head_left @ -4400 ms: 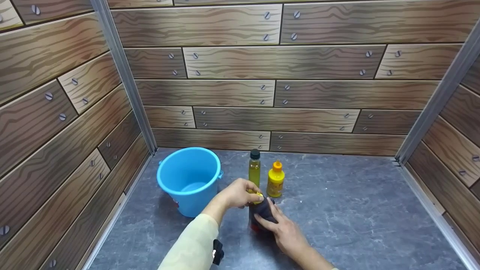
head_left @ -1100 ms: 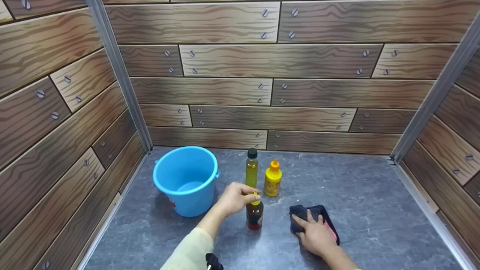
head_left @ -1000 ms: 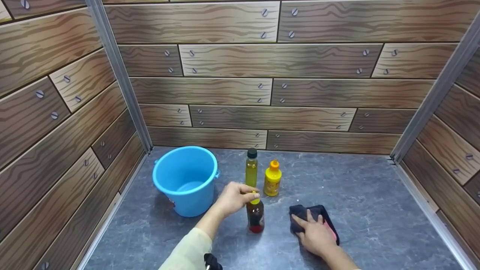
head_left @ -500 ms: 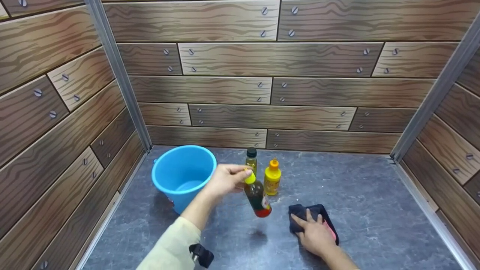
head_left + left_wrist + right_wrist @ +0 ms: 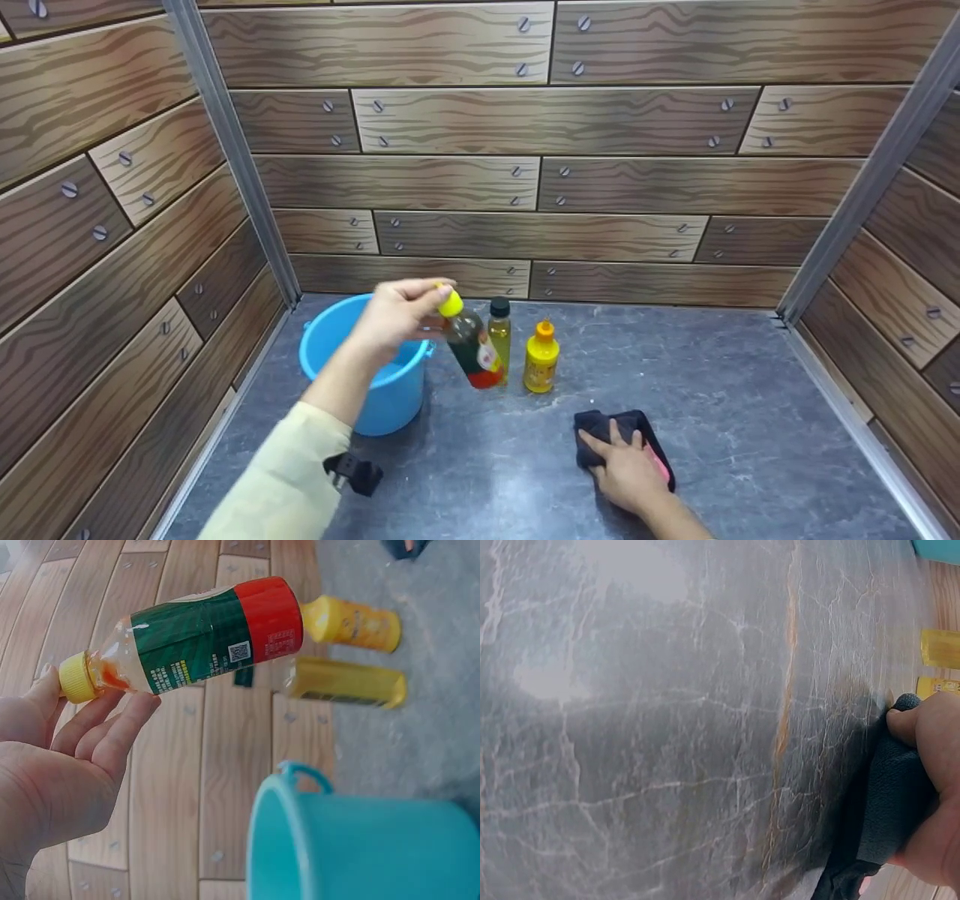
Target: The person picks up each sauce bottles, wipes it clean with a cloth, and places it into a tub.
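At centre left of the head view, the left hand (image 5: 394, 319) pinches the yellow cap of a bottle (image 5: 472, 352), holding it tilted in the air beside the rim of the blue bucket (image 5: 330, 360). The left wrist view adds the bottle's green and red label (image 5: 217, 630) and thumb and fingers (image 5: 124, 720) closed on the cap. At lower right, the right hand (image 5: 626, 472) presses a dark cloth (image 5: 645, 431) flat, fingers extended; the right wrist view shows only fingertips on cloth (image 5: 889, 802). Two other bottles, olive (image 5: 499, 337) and yellow (image 5: 540, 364), stand on the grey marbled counter (image 5: 712, 390), enclosed by wood-plank walls (image 5: 525, 135).
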Demonstrator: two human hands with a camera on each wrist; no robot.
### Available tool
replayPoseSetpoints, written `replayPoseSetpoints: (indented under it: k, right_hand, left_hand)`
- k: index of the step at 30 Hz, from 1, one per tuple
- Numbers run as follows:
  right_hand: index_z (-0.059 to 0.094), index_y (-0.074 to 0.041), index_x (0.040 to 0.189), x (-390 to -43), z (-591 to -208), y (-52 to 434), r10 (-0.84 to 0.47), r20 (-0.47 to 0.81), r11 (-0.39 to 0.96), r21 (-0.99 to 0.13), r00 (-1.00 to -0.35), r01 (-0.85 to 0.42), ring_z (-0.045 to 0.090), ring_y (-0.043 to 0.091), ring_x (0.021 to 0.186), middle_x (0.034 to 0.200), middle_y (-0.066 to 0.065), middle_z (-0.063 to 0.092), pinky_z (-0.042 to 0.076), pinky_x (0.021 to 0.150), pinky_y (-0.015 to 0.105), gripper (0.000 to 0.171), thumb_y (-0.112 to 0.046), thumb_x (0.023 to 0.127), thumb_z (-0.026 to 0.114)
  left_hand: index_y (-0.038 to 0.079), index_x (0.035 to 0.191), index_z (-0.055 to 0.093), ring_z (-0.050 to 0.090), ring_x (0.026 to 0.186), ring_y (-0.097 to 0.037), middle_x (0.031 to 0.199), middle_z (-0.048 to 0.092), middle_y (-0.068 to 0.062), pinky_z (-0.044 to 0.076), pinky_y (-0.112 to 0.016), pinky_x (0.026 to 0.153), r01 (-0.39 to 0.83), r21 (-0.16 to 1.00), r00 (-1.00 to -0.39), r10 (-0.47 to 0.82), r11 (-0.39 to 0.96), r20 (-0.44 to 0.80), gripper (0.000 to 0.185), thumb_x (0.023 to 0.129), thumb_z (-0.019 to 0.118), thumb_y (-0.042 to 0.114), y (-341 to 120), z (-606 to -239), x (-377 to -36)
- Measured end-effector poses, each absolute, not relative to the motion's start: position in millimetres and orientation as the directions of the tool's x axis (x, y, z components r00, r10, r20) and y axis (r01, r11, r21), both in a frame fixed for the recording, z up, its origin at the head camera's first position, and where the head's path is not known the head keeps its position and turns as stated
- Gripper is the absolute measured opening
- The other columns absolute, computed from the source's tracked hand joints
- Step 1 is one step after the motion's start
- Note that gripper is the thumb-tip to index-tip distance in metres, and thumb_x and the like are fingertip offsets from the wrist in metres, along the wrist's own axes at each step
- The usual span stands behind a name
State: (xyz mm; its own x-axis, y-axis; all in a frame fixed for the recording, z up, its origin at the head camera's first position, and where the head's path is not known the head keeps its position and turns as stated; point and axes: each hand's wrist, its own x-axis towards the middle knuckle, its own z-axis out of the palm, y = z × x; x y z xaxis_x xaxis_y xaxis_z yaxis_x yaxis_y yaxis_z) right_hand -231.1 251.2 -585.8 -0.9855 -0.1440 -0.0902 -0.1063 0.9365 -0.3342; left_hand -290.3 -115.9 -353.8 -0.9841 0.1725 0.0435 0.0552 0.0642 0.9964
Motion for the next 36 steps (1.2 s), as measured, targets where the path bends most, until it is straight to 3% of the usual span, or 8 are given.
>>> replayPoseSetpoints:
  k: [11,20,27,36]
  right_hand:
    - [0.063,-0.024,0.150,-231,-588,252,-0.139,-0.075,0.935,-0.338,-0.987,-0.106,0.026,0.077,0.137,0.157,0.039,0.039,0.029,0.111,0.079,0.057,-0.013,0.096,0.075]
    - [0.061,-0.025,0.152,-232,-588,252,-0.125,-0.104,0.937,-0.341,-0.987,-0.082,0.025,0.076,0.138,0.159,0.037,0.038,0.028,0.112,0.078,0.058,-0.013,0.097,0.074]
    - [0.060,-0.025,0.153,-234,-587,254,-0.114,-0.145,0.933,-0.355,-0.983,-0.056,0.022,0.076,0.139,0.161,0.037,0.036,0.027,0.111,0.080,0.059,-0.011,0.097,0.073]
    - [0.060,-0.026,0.152,-236,-586,252,-0.119,-0.167,0.928,-0.369,-0.979,-0.050,0.022,0.076,0.140,0.161,0.036,0.036,0.025,0.112,0.079,0.059,-0.011,0.097,0.073]
  left_hand:
    - [0.010,0.138,0.071,0.076,0.098,-0.029,0.126,0.070,-0.018,0.062,-0.044,0.088,0.056,0.996,-0.997,0.048,0.069,0.053,0.037,0.106,0.069,0.029,-162,-324,-301]
    - [0.006,0.144,0.066,0.075,0.087,-0.021,0.113,0.073,-0.011,0.063,-0.036,0.082,0.007,0.995,-0.994,-0.111,0.099,0.018,0.048,0.105,0.071,0.034,-200,-325,-314]
    - [0.006,0.146,0.064,0.069,0.112,-0.029,0.141,0.061,-0.022,0.055,-0.050,0.102,-0.055,0.991,-0.978,-0.206,0.118,-0.030,0.045,0.108,0.065,0.029,-209,-349,-326]
    - [-0.001,0.143,0.064,0.056,0.133,-0.040,0.147,0.057,-0.027,0.053,-0.054,0.104,-0.081,0.989,-0.950,-0.309,0.127,-0.038,0.040,0.109,0.063,0.020,-209,-387,-341]
